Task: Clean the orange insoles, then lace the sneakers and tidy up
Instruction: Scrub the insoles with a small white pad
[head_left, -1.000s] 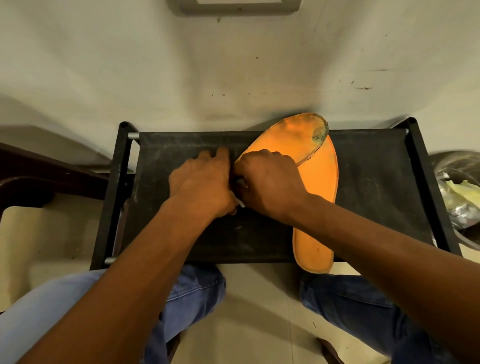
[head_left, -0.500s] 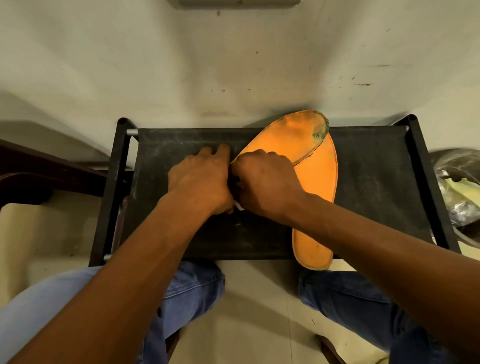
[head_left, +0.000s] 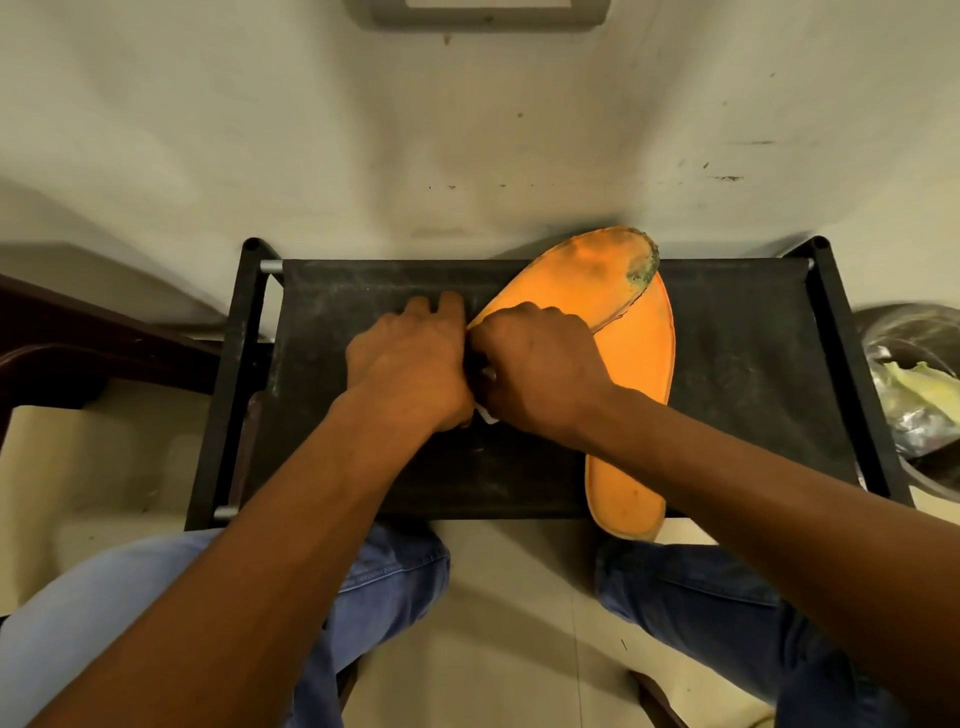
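**A:** Where are your orange insoles right now?

**B:** Both are on the right part of the black bench (head_left: 753, 364). The top insole (head_left: 576, 280) lies slanted across the bottom insole (head_left: 636, 395). The bottom one's heel pokes out past the near edge of the bench.

**A:** Are they clean?

**B:** Not yet, I think. The top insole has a dark, dirty patch (head_left: 641, 267) at its far tip. The orange looks smudgy there too.

**A:** What are your hands doing?

**B:** Your left hand (head_left: 410, 364) and your right hand (head_left: 535, 369) are pushed close together, both curled up. A little white thing (head_left: 487, 413) peeks out between them. You seem to be pinching it, but I cannot tell what it is. Your right hand also sits on the near end of the top insole.

**A:** So how much is left?

**B:** Almost all of it, I'd guess. The cleaning looks only started. No sneakers or laces show here, so the lacing and tidying still wait. A bin with trash (head_left: 919, 395) sits to your right.
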